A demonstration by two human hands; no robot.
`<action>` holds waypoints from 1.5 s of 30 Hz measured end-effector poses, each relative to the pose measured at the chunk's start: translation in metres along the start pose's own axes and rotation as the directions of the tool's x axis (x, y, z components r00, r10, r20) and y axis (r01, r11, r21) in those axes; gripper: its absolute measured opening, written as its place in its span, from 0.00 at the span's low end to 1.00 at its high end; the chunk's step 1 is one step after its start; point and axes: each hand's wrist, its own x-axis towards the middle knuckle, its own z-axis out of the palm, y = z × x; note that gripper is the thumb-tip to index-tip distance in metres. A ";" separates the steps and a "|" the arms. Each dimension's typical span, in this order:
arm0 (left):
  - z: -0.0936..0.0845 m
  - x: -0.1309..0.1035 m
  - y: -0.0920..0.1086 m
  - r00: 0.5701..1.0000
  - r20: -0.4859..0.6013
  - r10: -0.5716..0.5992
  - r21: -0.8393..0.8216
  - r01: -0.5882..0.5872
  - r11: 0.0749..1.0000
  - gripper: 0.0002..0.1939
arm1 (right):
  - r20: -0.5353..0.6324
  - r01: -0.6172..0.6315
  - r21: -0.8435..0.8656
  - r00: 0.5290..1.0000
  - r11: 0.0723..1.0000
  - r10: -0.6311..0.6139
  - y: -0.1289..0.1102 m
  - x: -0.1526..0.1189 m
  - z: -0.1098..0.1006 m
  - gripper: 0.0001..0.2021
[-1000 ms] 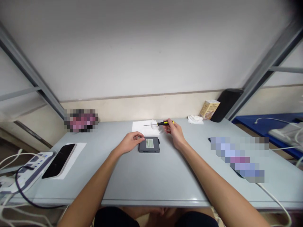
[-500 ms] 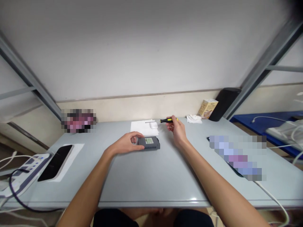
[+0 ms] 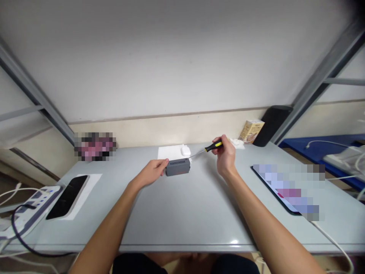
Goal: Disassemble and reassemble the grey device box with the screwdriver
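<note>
Tipped up since the earlier frame, the dark grey box [image 3: 178, 167] now shows its slotted side on top, and the screwdriver [image 3: 213, 145] has swung down toward it.

Left hand [image 3: 151, 172] closes thumb and fingers on the box's nine o'clock end, near the middle of the desk [image 3: 188, 217]; right hand [image 3: 226, 155], at two o'clock from the box, curls its fingers round the black-and-yellow handle, the shaft slanting toward the box's upper corner at one o'clock, though contact cannot be told. White paper [image 3: 168, 152] and a small white case [image 3: 186, 151] lie just beyond, around twelve; a phone [image 3: 67, 197] rests at eight.
</note>
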 end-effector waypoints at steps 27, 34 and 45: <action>0.051 0.000 0.012 0.802 -0.138 0.581 0.469 -0.463 0.752 0.18 | 0.287 0.282 -0.188 0.932 0.941 -0.222 -0.030 -0.014 0.006 0.16; 0.050 -0.001 0.016 0.816 -0.114 0.567 0.472 -0.458 0.753 0.19 | 0.382 0.300 -0.186 0.900 0.936 -0.212 -0.038 -0.017 0.016 0.21; 0.050 0.000 0.019 0.831 -0.072 0.552 0.557 -0.425 0.713 0.20 | -0.022 0.085 -0.210 0.996 0.974 -0.092 -0.007 -0.002 0.009 0.25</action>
